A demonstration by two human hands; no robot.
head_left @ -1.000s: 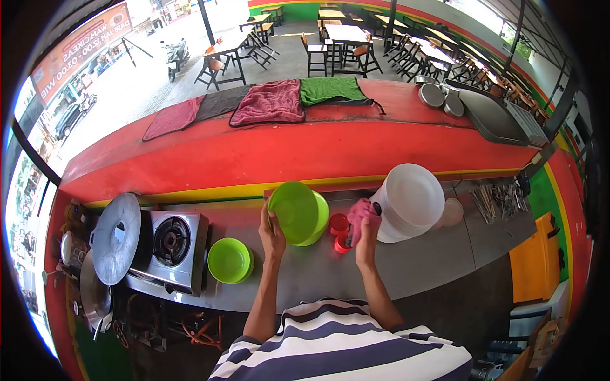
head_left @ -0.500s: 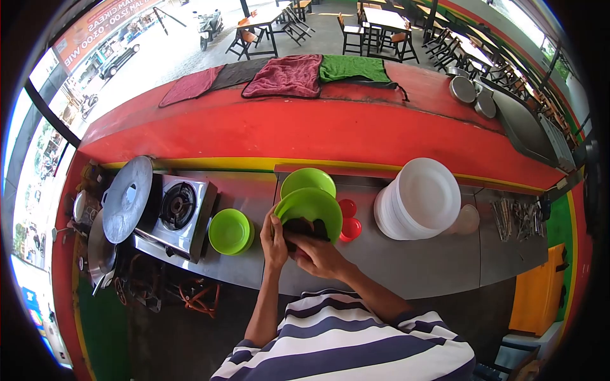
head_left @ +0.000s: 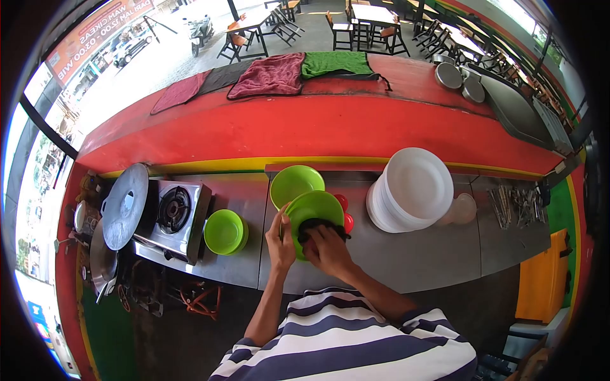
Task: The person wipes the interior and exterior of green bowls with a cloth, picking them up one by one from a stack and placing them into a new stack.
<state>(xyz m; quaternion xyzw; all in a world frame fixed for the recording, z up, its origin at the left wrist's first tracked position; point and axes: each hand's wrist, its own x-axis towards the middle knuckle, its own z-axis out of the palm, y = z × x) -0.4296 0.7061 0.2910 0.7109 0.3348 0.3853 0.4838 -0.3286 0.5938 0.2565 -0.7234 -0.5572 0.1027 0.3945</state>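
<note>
A green bowl (head_left: 316,202) is tilted above the steel counter, gripped at its left rim by my left hand (head_left: 280,240). Inside that bowl, my right hand (head_left: 328,250) presses a dark cloth (head_left: 311,225) against the inner surface, its fingers bent over the cloth. Just behind is another green bowl (head_left: 296,182) on the counter. To the left, more green bowls (head_left: 225,232) sit stacked. Two small red dishes (head_left: 348,222) show partly behind the held bowl's right side.
A tall stack of white plates (head_left: 417,190) stands right of my hands. Cutlery (head_left: 518,206) lies at the far right. A gas stove (head_left: 175,213) and metal lid (head_left: 125,206) are left. Cloths (head_left: 267,77) lie on the red ledge (head_left: 356,127).
The held bowl has turned to show more of its inside, and my right hand has moved from its lower edge into it with the cloth. The camera view has shifted slightly.
</note>
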